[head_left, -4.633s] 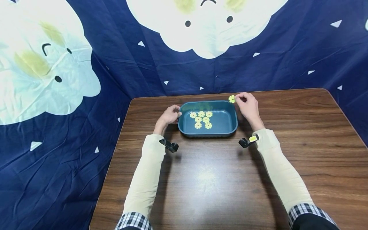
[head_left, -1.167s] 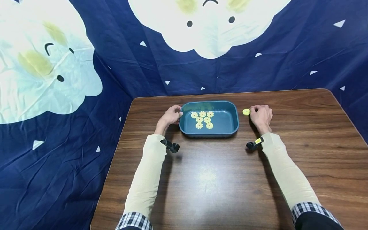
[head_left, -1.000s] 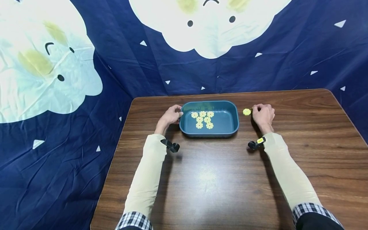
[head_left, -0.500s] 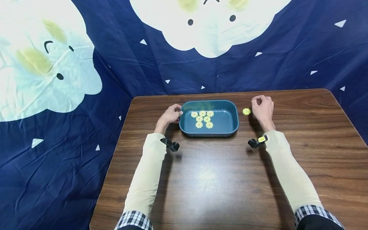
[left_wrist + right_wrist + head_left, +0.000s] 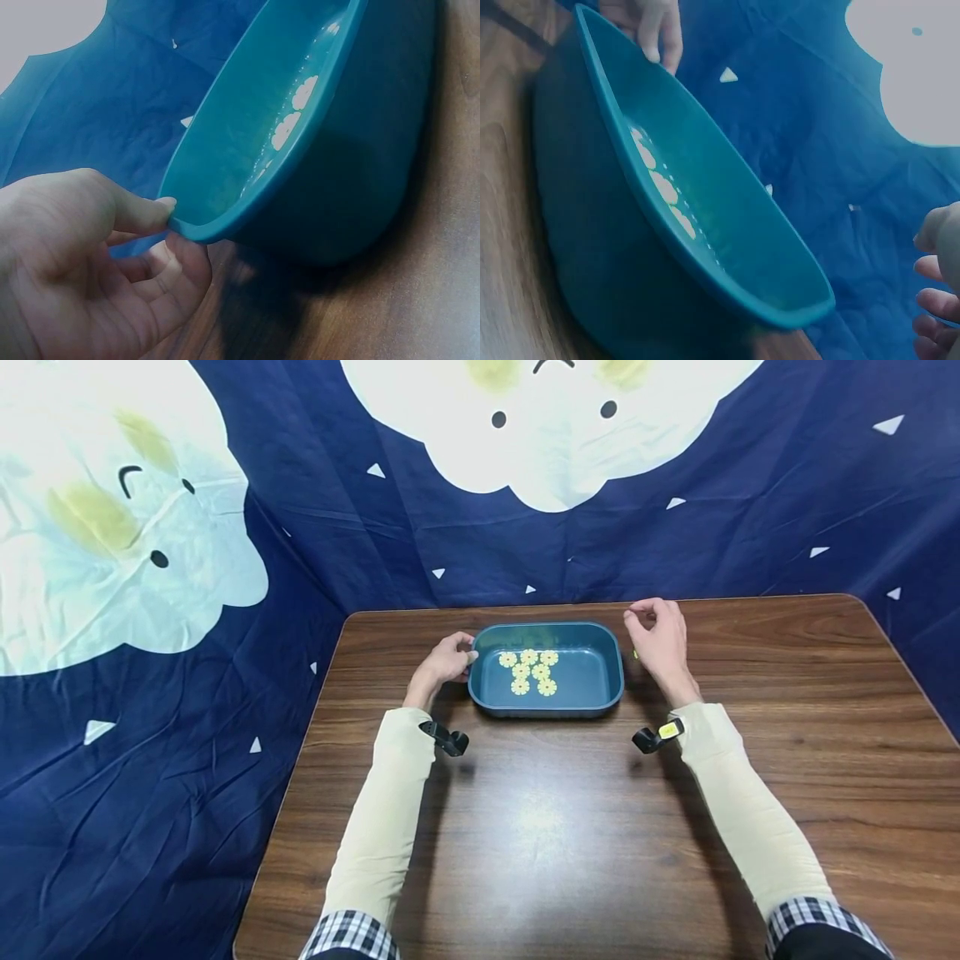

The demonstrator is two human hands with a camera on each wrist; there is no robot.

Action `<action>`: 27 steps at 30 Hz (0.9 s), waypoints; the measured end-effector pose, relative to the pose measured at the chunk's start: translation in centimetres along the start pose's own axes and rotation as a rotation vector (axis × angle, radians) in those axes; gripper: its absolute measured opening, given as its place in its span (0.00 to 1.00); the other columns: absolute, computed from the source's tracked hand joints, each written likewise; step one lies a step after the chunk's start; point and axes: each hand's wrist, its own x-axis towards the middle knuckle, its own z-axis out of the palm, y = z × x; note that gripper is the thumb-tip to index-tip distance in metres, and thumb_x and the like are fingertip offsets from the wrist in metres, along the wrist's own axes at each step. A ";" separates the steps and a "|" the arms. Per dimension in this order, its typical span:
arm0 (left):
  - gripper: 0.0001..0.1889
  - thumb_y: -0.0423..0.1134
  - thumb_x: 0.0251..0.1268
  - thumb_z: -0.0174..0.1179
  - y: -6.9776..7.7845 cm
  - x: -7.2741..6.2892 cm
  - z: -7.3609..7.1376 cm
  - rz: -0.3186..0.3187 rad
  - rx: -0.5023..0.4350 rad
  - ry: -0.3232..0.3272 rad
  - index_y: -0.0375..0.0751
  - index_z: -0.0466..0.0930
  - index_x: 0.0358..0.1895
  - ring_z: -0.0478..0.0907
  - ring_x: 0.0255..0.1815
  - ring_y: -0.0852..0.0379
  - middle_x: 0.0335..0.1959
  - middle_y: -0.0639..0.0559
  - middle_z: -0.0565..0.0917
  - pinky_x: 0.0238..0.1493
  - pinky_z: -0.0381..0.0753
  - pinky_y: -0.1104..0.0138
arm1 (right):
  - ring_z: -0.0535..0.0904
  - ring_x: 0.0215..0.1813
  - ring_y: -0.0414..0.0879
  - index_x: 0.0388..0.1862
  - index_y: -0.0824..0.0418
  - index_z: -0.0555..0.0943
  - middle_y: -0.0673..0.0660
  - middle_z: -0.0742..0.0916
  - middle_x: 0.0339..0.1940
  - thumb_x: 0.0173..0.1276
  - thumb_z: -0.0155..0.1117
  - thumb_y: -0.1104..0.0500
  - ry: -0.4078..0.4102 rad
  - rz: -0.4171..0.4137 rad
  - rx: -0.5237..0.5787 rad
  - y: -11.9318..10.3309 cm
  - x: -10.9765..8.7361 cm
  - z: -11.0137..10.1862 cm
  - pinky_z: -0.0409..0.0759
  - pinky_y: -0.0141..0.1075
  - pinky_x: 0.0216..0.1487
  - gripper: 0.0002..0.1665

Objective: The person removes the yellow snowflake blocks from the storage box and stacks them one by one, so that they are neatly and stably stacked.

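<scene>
My left hand pinches the left rim of a teal plastic basin; in the left wrist view thumb and fingers meet over its corner. Inside the basin, several pale yellow flower-shaped pieces lie flat, grouped left of the middle. My right hand hovers beside the basin's right back corner, thumb and forefinger apart, holding nothing. Under it a greenish-yellow flower piece lies on the table, mostly hidden by the hand. At the right wrist view's edge, the fingers hang loosely bent, apart from the basin.
The brown wooden table extends in front of the basin and to its right. Its back edge runs close behind the basin. A dark blue cloth with white cloud faces hangs behind and at the left.
My right hand pinched a flower piece by the basin's back corner, then let one go on the table to the right. It has since risen and moved left over that piece. My left hand stays.
</scene>
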 end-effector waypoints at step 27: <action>0.15 0.36 0.74 0.48 0.3 -0.5 0.1 -0.018 -0.020 0.002 0.42 0.68 0.61 0.72 0.34 0.53 0.38 0.45 0.69 0.35 0.79 0.66 | 0.71 0.56 0.61 0.51 0.62 0.77 0.64 0.76 0.53 0.67 0.62 0.53 -0.286 -0.129 0.041 -2.8 -2.8 3.5 0.68 0.51 0.57 0.18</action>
